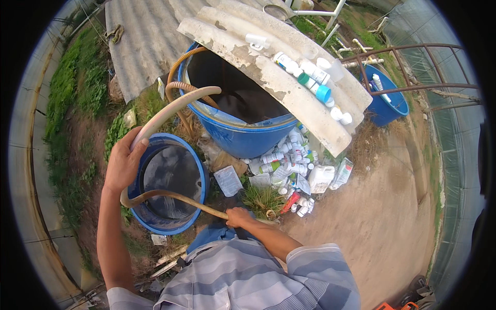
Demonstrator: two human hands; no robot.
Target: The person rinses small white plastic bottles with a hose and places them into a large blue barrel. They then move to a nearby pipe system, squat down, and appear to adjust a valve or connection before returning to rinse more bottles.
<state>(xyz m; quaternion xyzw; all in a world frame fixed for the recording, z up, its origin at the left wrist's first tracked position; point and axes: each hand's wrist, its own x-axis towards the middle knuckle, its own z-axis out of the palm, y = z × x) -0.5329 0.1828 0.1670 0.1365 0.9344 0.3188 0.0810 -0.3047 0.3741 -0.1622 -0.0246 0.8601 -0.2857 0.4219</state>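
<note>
Raised at the left, my left hand grips a pale flexible hose, whose end points over the rim of a large blue drum. The hose loops down past my left wrist and crosses a smaller blue tub of dark liquid. Near my waist, my right hand is closed around the hose's lower stretch. A corrugated sheet partly covers the drum, which is dark inside. An orange-brown ribbed hose runs over the drum's left rim.
White bottles and a blue-capped bottle lie on the sheet. Below is a heap of plastic bottles and wrappers, with a white jug. Another blue tub and a rusty metal frame stand at the right. Grass tufts grow before me.
</note>
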